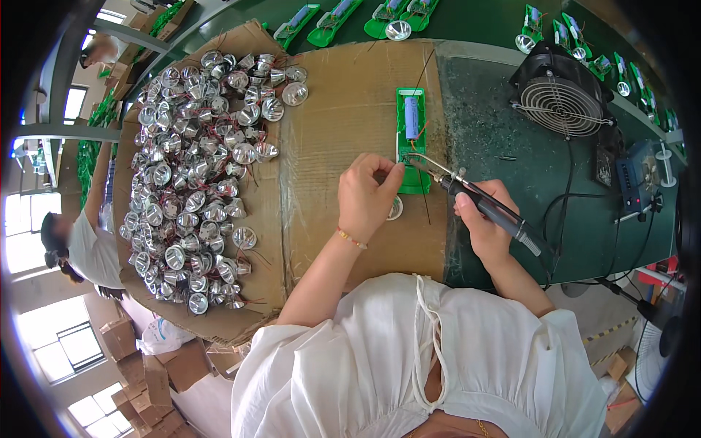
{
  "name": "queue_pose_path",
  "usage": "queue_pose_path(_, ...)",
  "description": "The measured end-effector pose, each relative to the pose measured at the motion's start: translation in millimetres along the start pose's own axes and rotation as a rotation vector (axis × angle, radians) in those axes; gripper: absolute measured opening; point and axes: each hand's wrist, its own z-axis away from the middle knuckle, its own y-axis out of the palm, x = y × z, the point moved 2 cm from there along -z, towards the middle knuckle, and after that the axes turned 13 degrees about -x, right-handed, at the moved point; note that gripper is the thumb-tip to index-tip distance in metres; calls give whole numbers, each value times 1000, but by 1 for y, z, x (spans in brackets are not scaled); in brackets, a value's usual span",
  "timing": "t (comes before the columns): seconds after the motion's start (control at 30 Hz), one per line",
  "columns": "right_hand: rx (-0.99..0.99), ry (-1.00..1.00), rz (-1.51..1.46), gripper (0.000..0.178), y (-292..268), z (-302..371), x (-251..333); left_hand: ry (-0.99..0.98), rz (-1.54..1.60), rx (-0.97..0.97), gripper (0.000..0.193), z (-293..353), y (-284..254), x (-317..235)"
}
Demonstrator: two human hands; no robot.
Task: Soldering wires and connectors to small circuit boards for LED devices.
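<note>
A green plastic flashlight housing (417, 182) lies lengthwise on the cardboard, with a blue cylindrical battery (411, 118) and a red wire in its upper part. My right hand (488, 223) grips a black soldering iron (491, 209) that has a thin bent metal tube along its front. Its tip points at the middle of the housing. At the housing's left edge, my left hand (365, 191) is closed, thumb and forefinger together; whatever they pinch is hidden. Partly behind that hand shows a round silver reflector (395, 209).
Many silver reflectors with red wires (193, 182) are heaped in a cardboard tray on the left. A black fan (561, 106) and a blue soldering station (635, 179) with cables stand right. More green housings (336, 22) line the far edge. Another person (93, 252) is at left.
</note>
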Motion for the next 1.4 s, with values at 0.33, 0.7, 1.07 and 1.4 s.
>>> queue_pose_path(0.33,-81,177,-195,15,-1,4,-3,-5,-36,24,17,-3,0,1)
queue_pose_path(0.7,-39,121,-78,15,-4,5,-7,-52,17,53,16,-3,0,3)
queue_pose_path(1.07,-100,140,-158,18,-20,9,0,-38,-4,42,17,-5,0,4)
queue_pose_path(1.4,-29,77,-118,16,-8,7,-1,-41,2,19,17,-4,2,8)
